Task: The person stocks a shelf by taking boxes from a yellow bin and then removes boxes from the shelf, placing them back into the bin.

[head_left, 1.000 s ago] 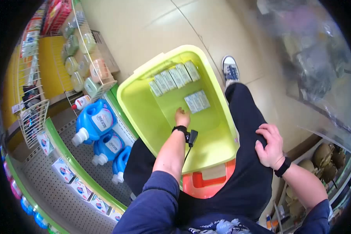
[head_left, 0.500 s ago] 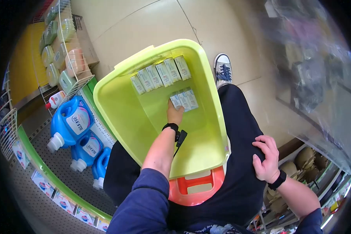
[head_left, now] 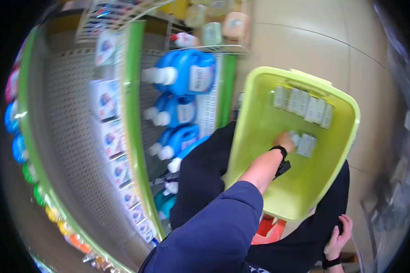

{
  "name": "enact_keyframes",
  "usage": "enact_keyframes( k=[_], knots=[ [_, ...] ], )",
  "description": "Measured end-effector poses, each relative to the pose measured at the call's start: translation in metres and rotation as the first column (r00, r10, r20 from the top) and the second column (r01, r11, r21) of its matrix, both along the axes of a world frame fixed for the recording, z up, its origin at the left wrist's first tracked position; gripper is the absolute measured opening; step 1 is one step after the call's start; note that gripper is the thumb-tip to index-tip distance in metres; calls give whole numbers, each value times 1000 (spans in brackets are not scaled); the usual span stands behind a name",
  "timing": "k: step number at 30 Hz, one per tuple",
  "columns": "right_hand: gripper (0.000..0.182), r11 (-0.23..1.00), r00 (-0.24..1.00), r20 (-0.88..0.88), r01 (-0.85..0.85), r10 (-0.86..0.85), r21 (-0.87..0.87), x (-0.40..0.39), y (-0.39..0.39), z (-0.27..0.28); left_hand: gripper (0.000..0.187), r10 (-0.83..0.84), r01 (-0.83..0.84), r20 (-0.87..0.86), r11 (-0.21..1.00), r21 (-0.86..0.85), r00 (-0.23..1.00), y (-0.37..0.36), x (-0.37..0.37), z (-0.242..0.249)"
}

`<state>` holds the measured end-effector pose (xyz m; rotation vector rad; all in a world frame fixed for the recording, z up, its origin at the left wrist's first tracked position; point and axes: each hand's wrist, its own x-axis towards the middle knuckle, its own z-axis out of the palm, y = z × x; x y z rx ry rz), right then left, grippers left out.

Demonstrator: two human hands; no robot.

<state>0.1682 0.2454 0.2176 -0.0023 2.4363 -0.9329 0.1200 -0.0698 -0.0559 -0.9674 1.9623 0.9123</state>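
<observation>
My left hand (head_left: 285, 141) reaches into a yellow-green plastic tub (head_left: 239, 136), its fingers closed on a small white box (head_left: 294, 137). Right beside that box, more small white boxes (head_left: 307, 145) lie grouped on the tub's floor. Along the tub's far wall runs a row of several similar boxes (head_left: 301, 103). My right hand (head_left: 339, 237) rests on my dark trouser leg, fingers stretched out and holding nothing. The print on the boxes is blurred.
To the left stands a shelf with a green edge (head_left: 136, 104), holding blue detergent jugs (head_left: 202, 77) and a row of white packets (head_left: 106, 98). A wire rack (head_left: 223, 48) holds soap-like packs. Under the tub is a red stool (head_left: 269, 231). Clear plastic sheeting (head_left: 394, 200) hangs at right.
The view has turned left, so the tub appears farther right and more shelf shows. My left hand's box now sits apart from the group. My right hand stays on my leg.
</observation>
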Motion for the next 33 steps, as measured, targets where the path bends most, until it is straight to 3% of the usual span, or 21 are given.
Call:
enact_keyframes(
  k=[1, 3, 5, 7, 9, 11, 13, 15, 16, 18, 20, 22, 23, 25, 31, 32, 33],
  knots=[
    [31, 999, 999, -12, 39, -39, 6, -2, 1, -4, 35, 34, -34, -66, 999, -4, 997, -3, -2, 5],
    [30, 1000, 998, -64, 17, -18, -15, 0, 5, -9, 37, -86, 110, -265, 991, 80, 960, -19, 0, 53],
    [27, 999, 998, -64, 26, -23, 35, 2, 0, -9, 37, -130, 212, -373, 959, 187, 919, -48, -4, 152],
    [27, 1000, 991, -133, 21, -17, 23, 9, -8, -13, 38, -158, 310, -663, 944, 117, 732, -76, 14, 220],
    [23, 995, 989, -142, 41, -28, 90, 11, -15, -14, 41, -176, 346, -808, 937, 37, 562, -107, 24, 296],
    [21, 995, 981, -194, 40, -21, 96, 13, -19, -22, 45, -122, 232, -901, 972, -25, 416, -142, 38, 353],
    [19, 992, 975, -221, 51, -24, 116, 15, -20, -24, 43, -226, 97, -940, 973, -208, 256, -183, 51, 409],
    [16, 979, 968, -249, 50, 2, 199, 16, -27, -23, 39, -80, -212, -981, 970, -117, 178, -222, 70, 436],
    [15, 976, 972, -235, 53, -2, 213, 16, -32, -17, 40, -143, -311, -987, 937, -159, 73, -242, 73, 451],
    [16, 973, 970, -242, 66, -10, 223, 15, -36, -16, 40, -96, -439, -994, 896, -66, -46, -289, 84, 462],
    [16, 970, 968, -253, 66, -4, 235, 17, -33, -23, 37, -193, -634, -980, 752, -180, 50, -345, 97, 461],
    [17, 965, 969, -247, 57, 8, 256, 15, -36, -19, 32, -347, -724, -927, 600, -339, 146, -402, 103, 452],
    [17, 963, 969, -245, 62, 5, 263, 14, -37, -20, 32, -341, -721, -929, 606, -335, 146, -416, 100, 453],
    [16, 964, 968, -252, 74, -7, 257, 13, -35, -22, 28, -220, -818, -889, 350, -456, 402, -442, 92, 450],
    [15, 968, 976, -217, 42, 14, 249, 3, -35, -23, 23, -275, -786, -834, 289, -547, 479, -537, 87, 425],
    [15, 969, 976, -218, 38, 16, 245, 2, -34, -24, 25, -269, -785, -880, 400, -473, 393, -543, 86, 422],
    [15, 968, 977, -211, 43, 11, 249, 2, -34, -24, 25, -268, -779, -878, 407, -477, 397, -548, 86, 417]
  ],
)
